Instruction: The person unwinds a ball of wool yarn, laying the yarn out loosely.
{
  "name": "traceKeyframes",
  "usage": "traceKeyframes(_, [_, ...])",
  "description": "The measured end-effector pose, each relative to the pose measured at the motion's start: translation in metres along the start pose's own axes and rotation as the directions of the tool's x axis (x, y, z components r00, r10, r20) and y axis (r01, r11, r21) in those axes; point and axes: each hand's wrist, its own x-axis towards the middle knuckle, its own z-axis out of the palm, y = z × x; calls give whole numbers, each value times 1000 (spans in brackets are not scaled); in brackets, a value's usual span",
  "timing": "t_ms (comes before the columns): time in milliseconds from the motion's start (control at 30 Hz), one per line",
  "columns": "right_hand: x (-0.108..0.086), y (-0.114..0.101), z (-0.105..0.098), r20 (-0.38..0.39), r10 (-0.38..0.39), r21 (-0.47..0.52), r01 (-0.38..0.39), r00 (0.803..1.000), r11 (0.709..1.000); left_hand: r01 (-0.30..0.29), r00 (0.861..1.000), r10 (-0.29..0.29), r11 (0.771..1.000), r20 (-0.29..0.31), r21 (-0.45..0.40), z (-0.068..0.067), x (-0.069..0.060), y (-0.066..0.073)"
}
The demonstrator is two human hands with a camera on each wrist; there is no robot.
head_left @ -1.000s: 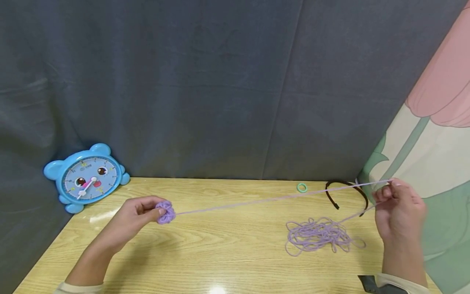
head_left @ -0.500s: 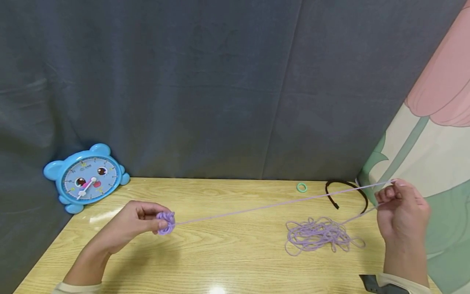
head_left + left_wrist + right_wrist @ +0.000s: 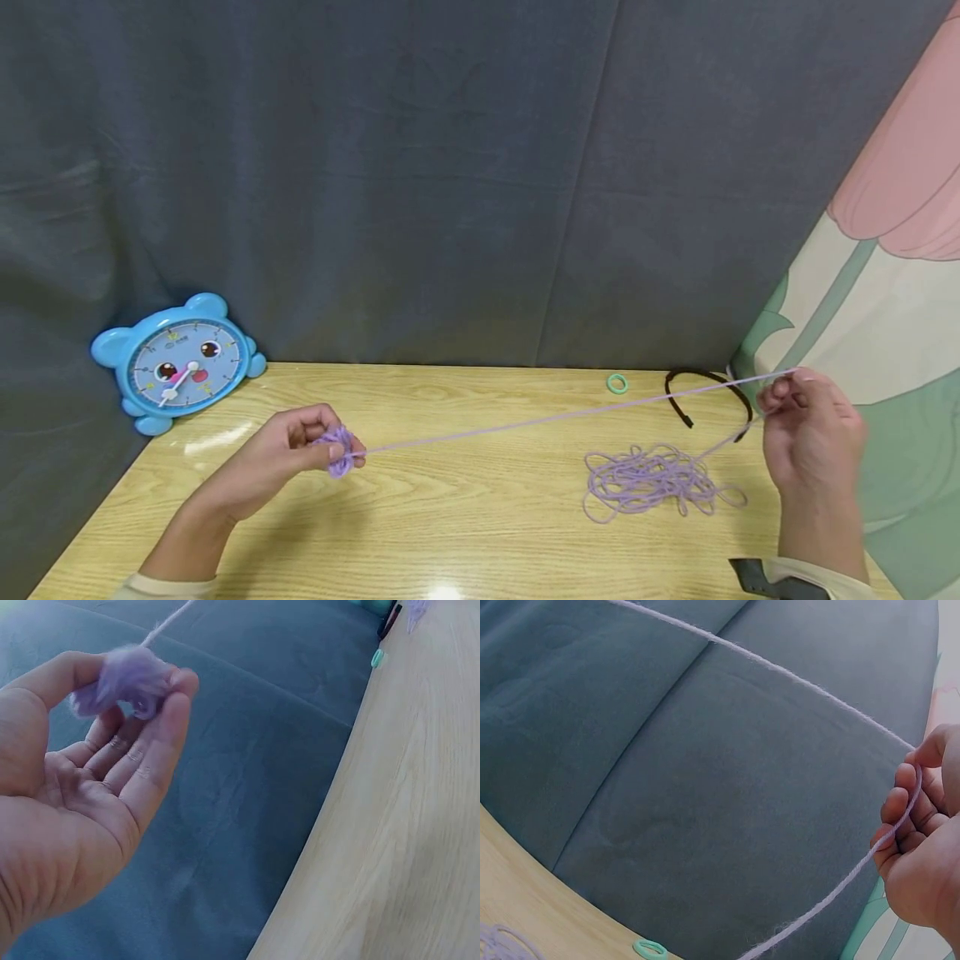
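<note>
Between the thumb and fingers of my left hand is a small wound ball of purple yarn, held above the left part of the table. A strand of yarn runs taut from the ball across to my right hand, which pinches it between thumb and forefinger. In the right wrist view the yarn passes over the curled fingers and hangs down from them. That lower length leads to a loose, looped heap of purple yarn on the table at the right.
A blue bear-shaped clock stands at the table's back left. A green ring and a black headband lie near the back right edge. A dark curtain hangs behind the wooden table.
My left hand has turned the ball, and its fingers now reach round the ball's far side. The right hand has shifted slightly, with the strand staying taut; the heap looks unchanged.
</note>
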Motion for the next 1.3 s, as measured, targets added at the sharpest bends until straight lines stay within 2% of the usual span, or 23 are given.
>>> traceKeyframes(167, [1, 0, -2, -17, -6, 2, 6, 1000, 1000, -25, 999, 27, 998, 24, -62, 2, 1, -1])
traceKeyframes(300, [1, -1, -2, -31, -10, -2, 10, 999, 1000, 4, 1000, -3, 998, 13, -68, 0, 0, 0])
traceKeyframes(567, [2, -5, -5, -66, -15, -14, 15, 998, 1000, 23, 997, -20, 999, 71, -43, -6, -5, 2])
traceKeyframes(767, [5, -8, -8, -103, -28, 21, 30, 994, 999, 37, 994, -39, 999, 101, 20, -9, -8, 6])
traceKeyframes(933, [7, -9, -10, -140, -35, 34, 40, 989, 999, 46, 995, -53, 995, 80, 86, -12, -9, 7])
traceKeyframes(1100, [6, -7, -12, -111, -3, 10, 4, 994, 1000, 23, 999, -28, 992, 38, 126, -12, -9, 8])
traceKeyframes(1300, [6, -3, -14, -86, 10, -95, -19, 996, 995, 21, 1000, -23, 991, 13, 130, -9, -7, 8])
